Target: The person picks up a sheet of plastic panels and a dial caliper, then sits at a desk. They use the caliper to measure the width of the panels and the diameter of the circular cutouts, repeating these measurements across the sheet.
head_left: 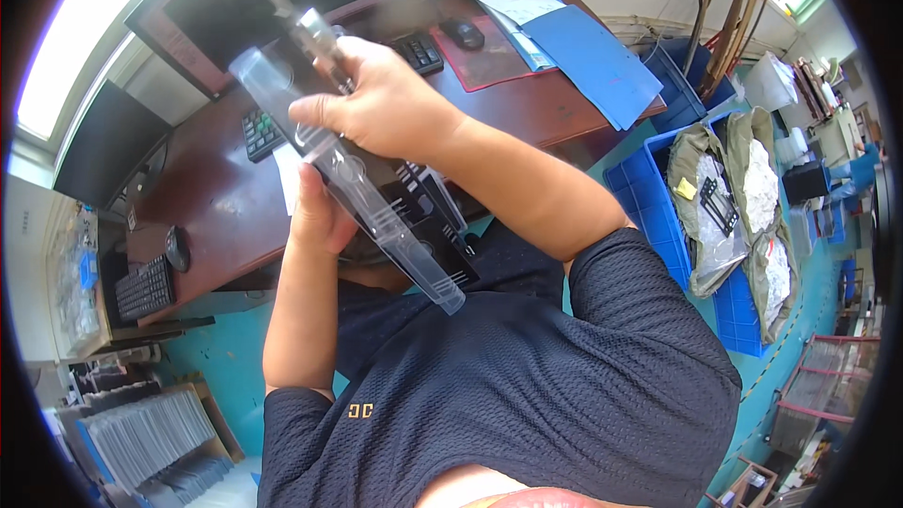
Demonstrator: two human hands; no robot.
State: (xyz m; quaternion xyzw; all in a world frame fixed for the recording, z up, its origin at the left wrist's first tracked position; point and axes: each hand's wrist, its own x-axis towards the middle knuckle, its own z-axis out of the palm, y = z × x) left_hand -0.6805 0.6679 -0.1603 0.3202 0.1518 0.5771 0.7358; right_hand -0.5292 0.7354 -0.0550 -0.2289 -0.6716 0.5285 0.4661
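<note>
In front of my chest, a long clear plastic tray (400,243) with moulded recesses slants from upper left to lower right. My left hand (318,214) is closed on its near side, thumb up and the other fingers mostly hidden behind it. My right hand (390,103) grips a shiny, see-through strip (299,23) between thumb and fingers, close above the tray; its outline is blurred and I cannot tell its kind. Behind the tray are dark flat panels (435,199) with white markings, partly covered by it. Whether they are fixed to the tray, I cannot tell.
A brown desk (212,212) bears keyboards, a mouse (462,34), a blue folder (594,61) and a large monitor (273,0). To the right, a blue crate (649,183) holds cloth-lined bundles. At lower left stands a rack of grey sheets (150,437).
</note>
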